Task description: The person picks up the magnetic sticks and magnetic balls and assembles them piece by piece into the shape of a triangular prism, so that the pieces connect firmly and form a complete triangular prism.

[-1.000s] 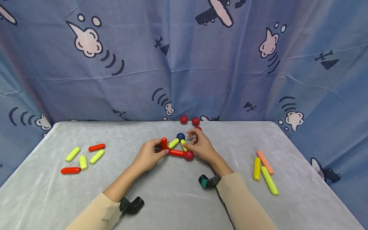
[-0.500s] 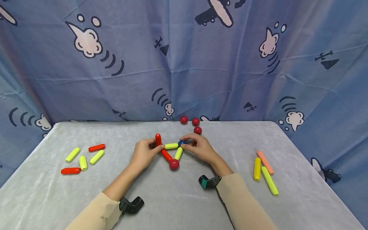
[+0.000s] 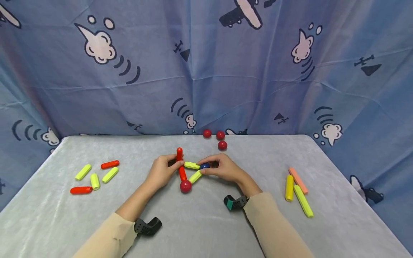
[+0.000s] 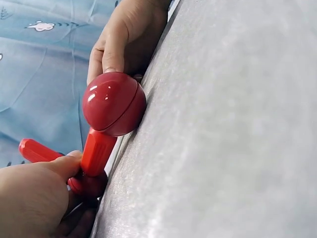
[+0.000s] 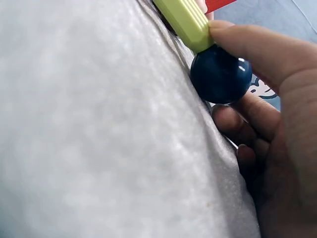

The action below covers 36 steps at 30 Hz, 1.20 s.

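A small triangle of rods and balls lies on the table between the hands. My left hand (image 3: 161, 172) pinches its left corner, where a red ball (image 4: 90, 184), hidden in the head view, joins an upstanding red rod (image 3: 179, 154) and another red rod (image 3: 182, 174). That second rod runs to a larger-looking near red ball (image 3: 185, 186). At the right corner, my right hand (image 3: 224, 168) grips a dark blue ball (image 3: 204, 166) between thumb and fingers. Two yellow-green rods, a far one (image 3: 191, 165) and a near one (image 3: 195, 176), meet at the blue ball.
Loose red and yellow-green rods (image 3: 95, 181) lie at the left. Three red balls (image 3: 222, 145) sit near the back edge. On the right are a yellow rod (image 3: 289, 188), an orange rod (image 3: 298, 180) and a long yellow-green rod (image 3: 303, 201). A patterned blue curtain (image 3: 206, 71) hangs behind.
The triangle has turned clockwise, its free red ball swinging from the right to the near left. My right hand has gone from a yellow-green rod to gripping the blue ball; my left has shifted slightly left.
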Motion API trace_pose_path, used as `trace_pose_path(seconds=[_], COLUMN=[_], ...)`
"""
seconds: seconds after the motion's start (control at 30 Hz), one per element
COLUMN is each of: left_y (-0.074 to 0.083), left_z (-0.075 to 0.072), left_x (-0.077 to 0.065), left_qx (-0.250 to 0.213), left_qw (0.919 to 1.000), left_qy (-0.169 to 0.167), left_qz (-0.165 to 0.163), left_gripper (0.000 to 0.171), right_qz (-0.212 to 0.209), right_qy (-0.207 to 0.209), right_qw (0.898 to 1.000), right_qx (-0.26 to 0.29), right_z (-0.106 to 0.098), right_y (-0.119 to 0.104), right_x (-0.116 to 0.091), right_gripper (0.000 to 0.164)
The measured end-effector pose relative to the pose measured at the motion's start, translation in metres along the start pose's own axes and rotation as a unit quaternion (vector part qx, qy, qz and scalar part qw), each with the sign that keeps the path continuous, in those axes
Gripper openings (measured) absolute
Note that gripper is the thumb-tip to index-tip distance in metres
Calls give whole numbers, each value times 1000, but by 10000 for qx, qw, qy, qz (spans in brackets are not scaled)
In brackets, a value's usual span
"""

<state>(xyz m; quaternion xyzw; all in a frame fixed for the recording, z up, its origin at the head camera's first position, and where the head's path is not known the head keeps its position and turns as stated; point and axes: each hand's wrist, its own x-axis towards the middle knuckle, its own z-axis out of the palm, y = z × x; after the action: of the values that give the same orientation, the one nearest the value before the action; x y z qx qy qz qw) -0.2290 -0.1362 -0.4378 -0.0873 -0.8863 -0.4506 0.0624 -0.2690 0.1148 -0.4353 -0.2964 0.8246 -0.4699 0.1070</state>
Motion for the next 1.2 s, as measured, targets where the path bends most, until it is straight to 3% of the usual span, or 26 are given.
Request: trace_pose_path(seconds=[0.17, 0.3, 0.4, 0.53, 0.7, 0.83, 1.0, 1.1, 1.2], left_y=[1, 3, 5, 3, -7, -17, -31, -39, -46], left_z=[-1, -13, -32, -71, -122, -152, -174, -177, -176], left_x=[1, 6, 10, 11, 6, -1, -7, -10, -11], left_qx=[36, 286, 477, 1124, 2108, 2386, 2511, 2612, 2638], left_qw=[9999, 9978, 9951, 9909, 9747, 9667, 9584, 9508, 9483], left_qy=[-124, -587, -864, -730, -619, -637, -1038, -1361, -1441], left_qz=[-55, -77, -1, 82, -407, -675, -878, -966, -1014], left_gripper=[32, 39, 47, 47, 43, 41, 44, 44, 39], right_qz=[57, 192, 336, 412, 377, 434, 488, 462, 467], right_qy=[-56, 15, 118, 310, 728, 911, 968, 953, 930], right_qw=[10000, 9998, 9994, 9987, 9964, 9941, 9926, 9923, 9922], right_qx=[0, -44, -26, -25, -228, -402, -542, -635, -687], right_z=[1, 0, 0, 1, 4, 6, 7, 7, 7], right_y=[1, 1, 2, 2, 1, 1, -1, -2, -2], right_x=[0, 0, 0, 0, 2, 5, 6, 5, 4], right_gripper=[30, 32, 31, 32, 39, 46, 46, 44, 43])
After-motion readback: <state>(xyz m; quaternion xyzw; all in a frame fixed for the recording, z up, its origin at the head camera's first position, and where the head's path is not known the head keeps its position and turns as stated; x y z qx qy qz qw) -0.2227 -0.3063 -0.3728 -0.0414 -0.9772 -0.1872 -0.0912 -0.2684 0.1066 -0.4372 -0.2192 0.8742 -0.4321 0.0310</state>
